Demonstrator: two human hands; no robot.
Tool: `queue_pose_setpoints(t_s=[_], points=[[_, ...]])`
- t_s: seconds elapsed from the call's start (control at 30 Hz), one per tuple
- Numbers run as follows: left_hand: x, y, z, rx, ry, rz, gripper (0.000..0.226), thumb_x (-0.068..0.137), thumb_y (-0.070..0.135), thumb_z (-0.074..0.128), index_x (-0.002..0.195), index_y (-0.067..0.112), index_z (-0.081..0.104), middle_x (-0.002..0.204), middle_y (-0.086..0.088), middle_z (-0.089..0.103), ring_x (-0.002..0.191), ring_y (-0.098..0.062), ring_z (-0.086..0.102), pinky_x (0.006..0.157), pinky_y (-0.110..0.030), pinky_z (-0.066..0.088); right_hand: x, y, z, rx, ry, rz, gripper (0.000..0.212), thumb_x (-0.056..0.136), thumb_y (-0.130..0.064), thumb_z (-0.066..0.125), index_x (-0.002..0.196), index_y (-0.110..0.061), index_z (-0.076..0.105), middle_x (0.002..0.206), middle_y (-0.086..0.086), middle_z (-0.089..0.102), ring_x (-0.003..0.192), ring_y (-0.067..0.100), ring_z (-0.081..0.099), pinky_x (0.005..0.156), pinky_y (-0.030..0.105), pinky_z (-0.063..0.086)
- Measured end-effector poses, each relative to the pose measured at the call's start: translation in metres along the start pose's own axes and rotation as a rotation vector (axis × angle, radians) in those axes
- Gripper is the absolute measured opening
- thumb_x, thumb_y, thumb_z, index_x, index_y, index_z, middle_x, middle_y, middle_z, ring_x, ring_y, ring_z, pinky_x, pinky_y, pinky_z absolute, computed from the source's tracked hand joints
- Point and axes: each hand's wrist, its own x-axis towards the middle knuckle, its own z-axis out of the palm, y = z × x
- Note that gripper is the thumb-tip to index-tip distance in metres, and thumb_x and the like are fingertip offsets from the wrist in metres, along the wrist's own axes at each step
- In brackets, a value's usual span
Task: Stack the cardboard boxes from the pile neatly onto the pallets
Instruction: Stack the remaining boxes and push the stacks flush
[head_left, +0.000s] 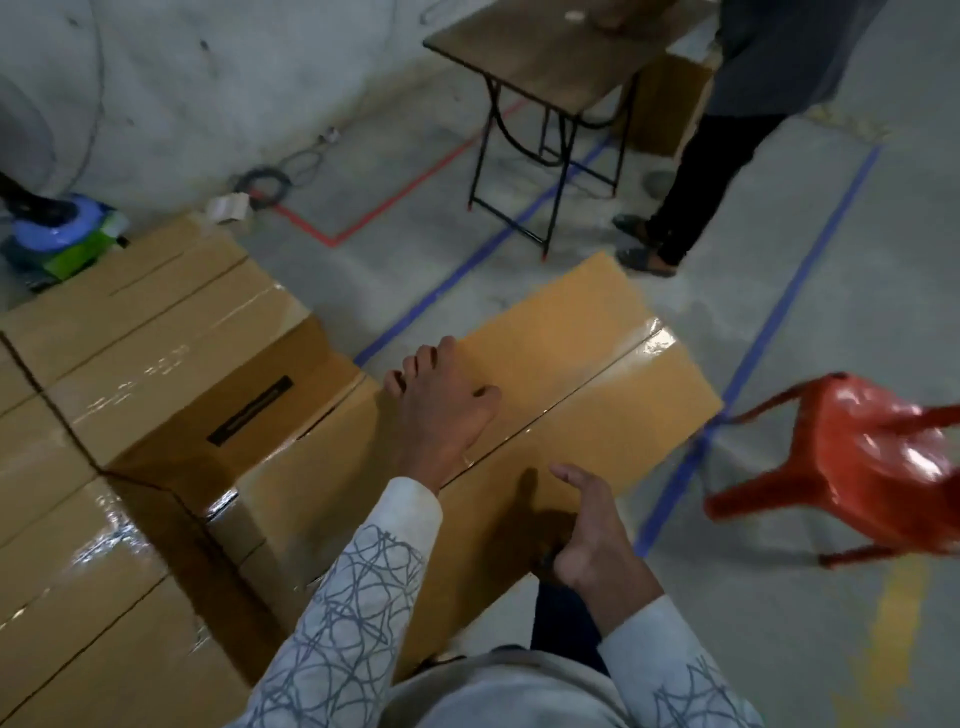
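Stacked boxes (130, 364) fill nine o'clock — pallets unseen, perhaps beneath — while one more box (587, 358) waits centre, left hand (441, 410) flat on it, right hand (587, 525) open beside it.

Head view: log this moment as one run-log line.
left hand: flat on box top | right hand: open at box's near edge | box: beside stacked boxes

Tan cardboard boxes (571, 364), red chair (878, 467), grey-scribbled white sleeve (353, 597)
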Motion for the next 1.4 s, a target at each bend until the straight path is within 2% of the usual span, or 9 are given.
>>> queue_pose_setpoints(t_s=[0.13,0.23,0.33,0.43,0.57,0.87,1.13,1.27,1.4], points=[[0.072,0.006,-0.018,-0.032,0.159,-0.268,0.078,0.083,0.053,0.064,0.147,0.02,0.037,0.146,-0.008,0.047,0.137,-0.03,0.039,0.115,-0.051,0.023,0.041,-0.105,0.059,-0.198,-0.071,-0.022,0.033,0.083,-0.034,0.076,0.103,-0.01,0.064,0.096,0.017,0.065,0.088,0.036,0.061,0.079,0.047,0.055],[0.098,-0.004,-0.041,-0.194,0.331,-0.52,0.075,0.085,0.049,0.07,0.147,0.016,0.043,0.142,-0.011,0.05,0.134,-0.033,0.041,0.111,-0.049,0.027,0.071,-0.158,0.12,-0.477,-0.136,-0.143,0.088,0.057,-0.045,0.089,0.132,-0.016,0.054,0.125,0.019,0.06,0.102,0.04,0.062,0.064,0.047,0.059],[0.08,-0.021,-0.055,-0.418,0.567,-0.718,0.065,0.089,0.039,0.073,0.146,0.023,0.05,0.135,-0.008,0.055,0.129,-0.032,0.049,0.107,-0.047,0.039,0.089,-0.182,0.188,-0.777,-0.104,-0.387,0.089,0.073,-0.049,0.081,0.143,-0.017,0.037,0.138,0.012,0.04,0.119,0.036,0.049,0.092,0.053,0.055],[0.047,-0.036,-0.068,-0.62,0.786,-0.95,0.057,0.092,0.03,0.074,0.146,0.026,0.055,0.139,-0.006,0.06,0.129,-0.027,0.054,0.103,-0.037,0.042,0.088,-0.173,0.246,-1.074,-0.245,-0.579,0.091,0.081,-0.054,0.073,0.152,-0.023,0.027,0.147,0.007,0.032,0.132,0.036,0.035,0.11,0.059,0.037],[0.009,-0.051,-0.066,-0.794,1.007,-1.146,0.06,0.089,0.042,0.076,0.145,0.033,0.057,0.137,0.002,0.065,0.123,-0.022,0.061,0.109,-0.05,0.048,0.084,-0.138,0.314,-1.393,-0.422,-0.88,0.088,0.085,-0.057,0.071,0.156,-0.029,0.027,0.158,0.004,0.028,0.142,0.036,0.025,0.113,0.062,0.026],[0.018,-0.053,-0.023,-1.082,1.302,-1.267,0.076,0.065,0.08,0.065,0.133,0.046,0.063,0.123,0.015,0.069,0.113,-0.017,0.065,0.106,-0.057,0.048,0.079,-0.079,0.425,-1.853,-0.661,-1.313,0.079,0.09,-0.067,0.06,0.155,-0.028,0.037,0.16,0.007,0.032,0.144,0.037,0.027,0.116,0.053,0.021],[0.06,-0.089,-0.045,-1.068,1.318,-1.545,0.056,0.087,0.056,0.073,0.138,0.037,0.058,0.115,0.005,0.067,0.106,-0.018,0.06,0.091,-0.036,0.038,0.106,-0.033,0.5,-2.041,-0.774,-1.29,0.077,0.09,-0.063,0.062,0.154,-0.03,0.037,0.16,0.003,0.033,0.144,0.035,0.028,0.116,0.055,0.022],[0.087,-0.13,-0.019,-1.304,1.381,-1.717,0.047,0.062,0.074,0.071,0.101,0.051,0.06,0.097,0.007,0.072,0.092,-0.021,0.07,0.091,-0.049,0.055,0.153,-0.014,0.541,-2.202,-0.899,-1.15,0.078,0.09,-0.06,0.065,0.155,-0.027,0.038,0.161,0.004,0.034,0.147,0.036,0.027,0.116,0.06,0.023],[0.132,-0.172,0.04,-1.468,1.495,-1.932,0.041,0.056,0.068,0.077,0.09,0.05,0.063,0.09,-0.003,0.074,0.081,-0.024,0.072,0.089,-0.057,0.057,0.239,0.01,0.579,-2.31,-1.127,-0.948,0.077,0.088,-0.06,0.069,0.152,-0.025,0.045,0.15,0.005,0.046,0.139,0.034,0.042,0.115,0.056,0.036]])
